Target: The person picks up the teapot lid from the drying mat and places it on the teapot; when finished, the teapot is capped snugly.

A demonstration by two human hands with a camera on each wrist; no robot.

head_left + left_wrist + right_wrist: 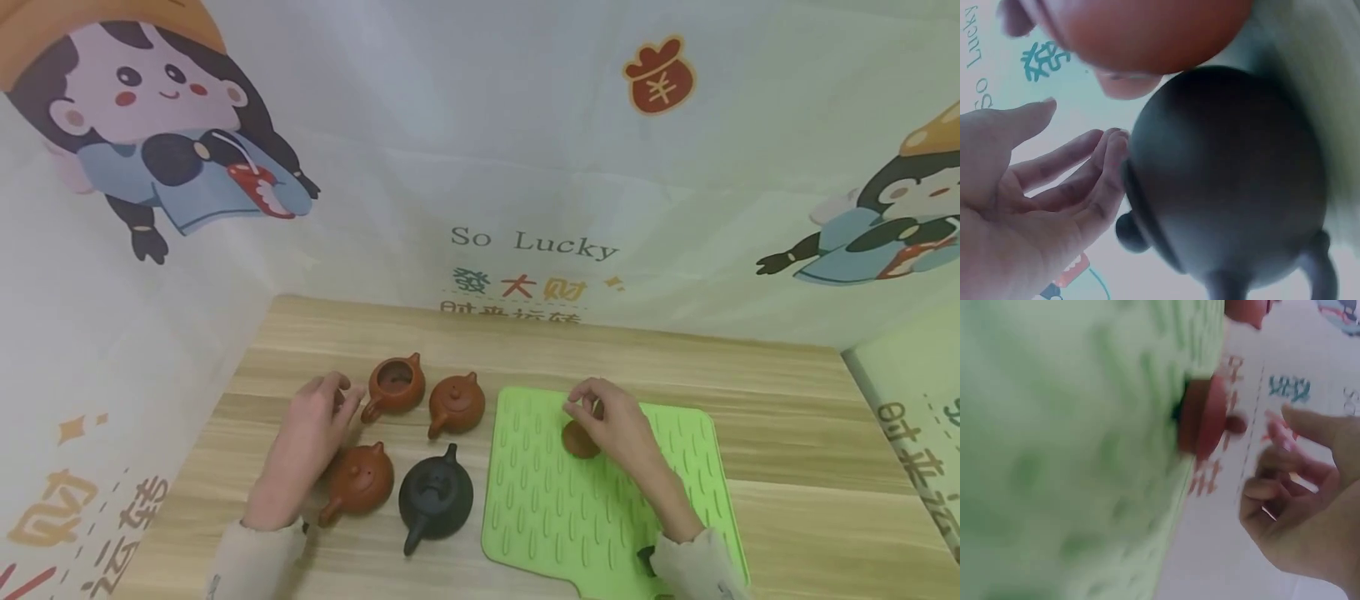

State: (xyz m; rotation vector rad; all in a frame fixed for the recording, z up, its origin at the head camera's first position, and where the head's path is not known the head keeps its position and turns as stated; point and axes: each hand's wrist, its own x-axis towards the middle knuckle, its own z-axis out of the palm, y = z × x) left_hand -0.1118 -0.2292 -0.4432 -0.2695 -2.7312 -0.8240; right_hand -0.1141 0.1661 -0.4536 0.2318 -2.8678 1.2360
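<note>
A reddish-brown teapot [408, 398] stands uncovered at the back left of the group. My left hand [311, 425] hovers just left of it, fingers loosely bent and holding nothing. A round brown lid [581, 440] lies knob up on the green mat [525, 517]; in the right wrist view a small gap parts this lid [1205, 419] from the fingers. Over it hangs my right hand [618, 425], some fingers curled loosely, nothing in its grasp. A lidded brown teapot [363, 481] sits beside the left wrist, with the black teapot [1229, 169] to its right.
Another lidded brown teapot [459, 406] stands between the uncovered one and the mat. The pots and mat share a wood-grain table [810, 450]. A printed cloth [525, 167] hangs behind the table and at its sides.
</note>
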